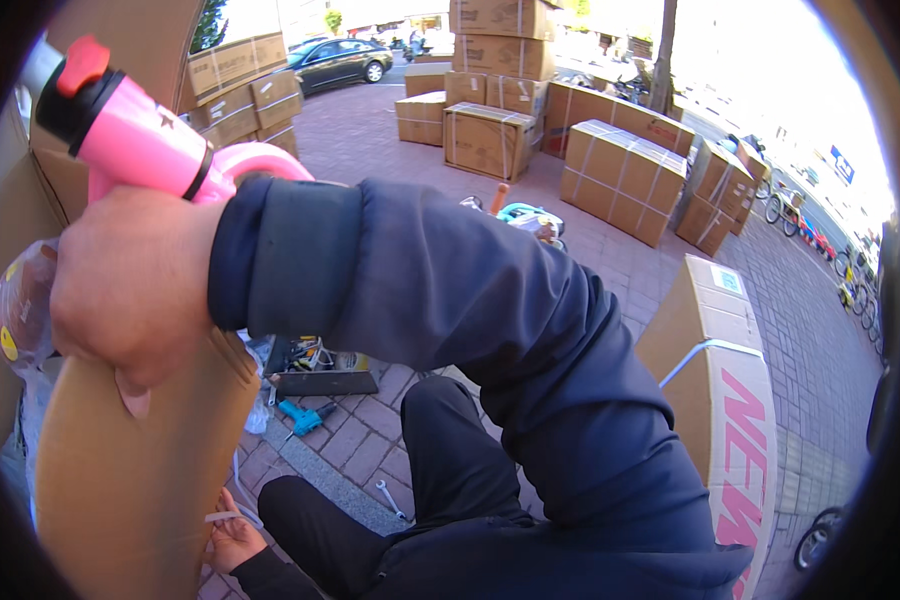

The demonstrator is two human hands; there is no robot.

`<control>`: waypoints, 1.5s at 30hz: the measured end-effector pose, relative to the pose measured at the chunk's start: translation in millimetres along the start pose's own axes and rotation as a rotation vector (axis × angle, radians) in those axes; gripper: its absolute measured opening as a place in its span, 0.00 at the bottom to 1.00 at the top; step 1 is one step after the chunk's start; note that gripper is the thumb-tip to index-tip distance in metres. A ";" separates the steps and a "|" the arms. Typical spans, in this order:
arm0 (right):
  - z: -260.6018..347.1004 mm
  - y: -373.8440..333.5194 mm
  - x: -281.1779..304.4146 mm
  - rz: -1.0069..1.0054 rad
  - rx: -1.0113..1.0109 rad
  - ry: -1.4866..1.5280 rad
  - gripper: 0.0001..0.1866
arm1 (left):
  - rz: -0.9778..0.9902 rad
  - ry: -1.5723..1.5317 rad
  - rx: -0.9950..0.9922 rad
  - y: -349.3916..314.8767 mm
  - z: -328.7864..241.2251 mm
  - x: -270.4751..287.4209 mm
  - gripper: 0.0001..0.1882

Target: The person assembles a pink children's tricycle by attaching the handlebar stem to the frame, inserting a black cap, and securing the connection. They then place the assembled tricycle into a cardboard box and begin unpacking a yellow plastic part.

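My right hand (140, 285) reaches across to the left and closes over the top edge of a brown cardboard panel (135, 480). Its thumb points down the near face; the other fingers are hidden. Just behind that wrist, a pink tube (150, 140) slants upward, with a black collar and a red lever, apparently part of a small cycle frame. Low beside the panel, my left hand (235, 538) pinches a thin white strap (232, 515). A plastic-wrapped brown round item (25, 305) sits left of my right hand.
A toolbox (320, 370) full of tools, a teal power drill (305, 418) and a wrench (390, 498) lie on the brick paving near my knees. A tall carton (720, 400) stands at my right. Strapped cartons (625, 180), a tree (662, 60) and a dark car (342, 62) are farther off.
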State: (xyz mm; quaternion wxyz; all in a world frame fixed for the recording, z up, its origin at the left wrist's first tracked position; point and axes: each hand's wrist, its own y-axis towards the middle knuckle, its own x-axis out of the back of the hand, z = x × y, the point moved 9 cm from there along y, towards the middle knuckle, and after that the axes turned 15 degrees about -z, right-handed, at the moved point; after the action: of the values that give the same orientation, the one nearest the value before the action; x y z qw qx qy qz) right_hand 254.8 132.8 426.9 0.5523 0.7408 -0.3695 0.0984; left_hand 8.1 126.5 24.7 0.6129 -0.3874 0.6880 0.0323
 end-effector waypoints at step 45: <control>73.8 -713.1 504.3 0.749 -2.358 -1.155 0.31 | 0.610 2.351 -0.770 304.8 150.7 58.3 0.24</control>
State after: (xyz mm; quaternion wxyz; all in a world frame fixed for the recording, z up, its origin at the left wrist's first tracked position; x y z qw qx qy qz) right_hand 1060.2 -70.9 147.3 0.5594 -0.3743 -0.5863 -0.4508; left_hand -40.2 388.6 -194.3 -0.5471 -0.1614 0.8213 0.0065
